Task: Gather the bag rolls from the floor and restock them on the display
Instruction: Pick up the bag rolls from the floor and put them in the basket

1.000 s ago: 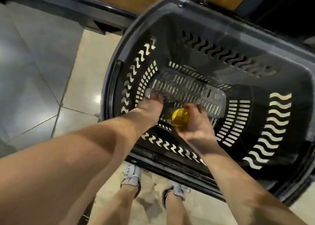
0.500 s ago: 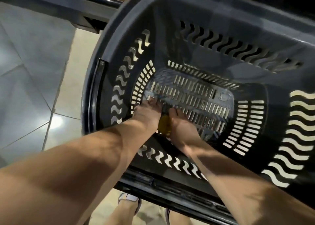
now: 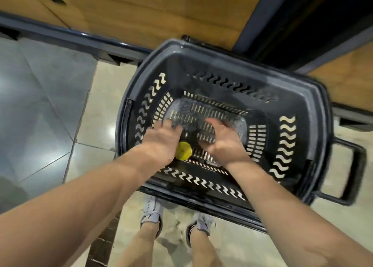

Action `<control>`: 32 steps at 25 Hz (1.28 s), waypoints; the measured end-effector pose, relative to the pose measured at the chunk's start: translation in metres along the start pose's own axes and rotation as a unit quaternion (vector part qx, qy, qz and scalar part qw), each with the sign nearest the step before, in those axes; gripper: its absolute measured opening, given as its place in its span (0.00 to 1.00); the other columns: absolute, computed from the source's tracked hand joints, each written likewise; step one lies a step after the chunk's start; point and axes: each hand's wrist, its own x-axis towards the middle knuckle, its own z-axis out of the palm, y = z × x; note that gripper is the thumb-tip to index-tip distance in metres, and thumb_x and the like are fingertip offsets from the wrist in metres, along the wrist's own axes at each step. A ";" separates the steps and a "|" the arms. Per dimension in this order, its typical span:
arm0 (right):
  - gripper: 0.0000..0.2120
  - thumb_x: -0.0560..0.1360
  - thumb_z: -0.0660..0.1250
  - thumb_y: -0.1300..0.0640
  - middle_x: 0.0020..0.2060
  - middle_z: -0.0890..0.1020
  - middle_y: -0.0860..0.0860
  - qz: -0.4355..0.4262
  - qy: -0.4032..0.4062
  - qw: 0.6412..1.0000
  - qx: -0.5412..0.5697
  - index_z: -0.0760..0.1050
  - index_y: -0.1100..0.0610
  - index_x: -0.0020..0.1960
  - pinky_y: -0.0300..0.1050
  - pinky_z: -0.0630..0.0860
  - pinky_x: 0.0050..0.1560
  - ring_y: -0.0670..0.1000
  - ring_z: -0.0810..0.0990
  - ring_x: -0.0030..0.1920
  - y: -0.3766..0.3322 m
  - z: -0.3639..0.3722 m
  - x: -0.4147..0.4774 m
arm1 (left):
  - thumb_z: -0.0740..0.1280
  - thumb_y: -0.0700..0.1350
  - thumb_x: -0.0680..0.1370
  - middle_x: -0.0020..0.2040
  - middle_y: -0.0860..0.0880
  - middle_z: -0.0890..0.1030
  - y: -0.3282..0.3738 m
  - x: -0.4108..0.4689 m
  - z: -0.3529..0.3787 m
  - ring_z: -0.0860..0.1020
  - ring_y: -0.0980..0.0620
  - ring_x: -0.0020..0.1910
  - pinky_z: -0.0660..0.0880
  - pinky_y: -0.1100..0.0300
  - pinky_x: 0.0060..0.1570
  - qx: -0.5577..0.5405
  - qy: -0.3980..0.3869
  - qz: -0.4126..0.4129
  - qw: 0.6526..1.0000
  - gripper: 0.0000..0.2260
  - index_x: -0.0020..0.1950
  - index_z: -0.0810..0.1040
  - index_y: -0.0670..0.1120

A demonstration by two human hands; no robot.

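Both of my hands reach down into a dark plastic shopping basket point(image 3: 298, 105) standing on the floor. A bag roll with a yellow core end point(image 3: 183, 150) sits low in the basket, tucked against the thumb side of my left hand point(image 3: 161, 141), whose fingers reach down around it. My right hand point(image 3: 224, 143) is just to the right, its fingers curled round clear rolled plastic point(image 3: 212, 161) on the basket floor. More clear plastic point(image 3: 181, 109) shines on the slotted bottom. The picture is blurred by motion, so both grips are hard to make out.
The basket's handle point(image 3: 355, 173) sticks out on the right. A wooden display base with a dark metal rail point(image 3: 84, 38) runs behind the basket. Grey and beige floor tiles point(image 3: 40, 97) lie to the left. My feet in grey shoes point(image 3: 151, 216) stand just in front of the basket.
The yellow-cored roll went from my right hand's grip to beside my left hand, lower in the basket. My head has pulled back and up, so the whole basket shows.
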 end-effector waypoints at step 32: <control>0.34 0.75 0.71 0.43 0.75 0.64 0.48 0.289 0.525 0.799 0.047 0.62 0.43 0.77 0.50 0.68 0.71 0.52 0.64 0.74 0.100 -0.346 -0.705 | 0.70 0.63 0.75 0.80 0.48 0.55 0.447 -0.520 -0.367 0.54 0.44 0.78 0.58 0.49 0.75 0.268 0.289 0.572 0.720 0.37 0.80 0.58 0.56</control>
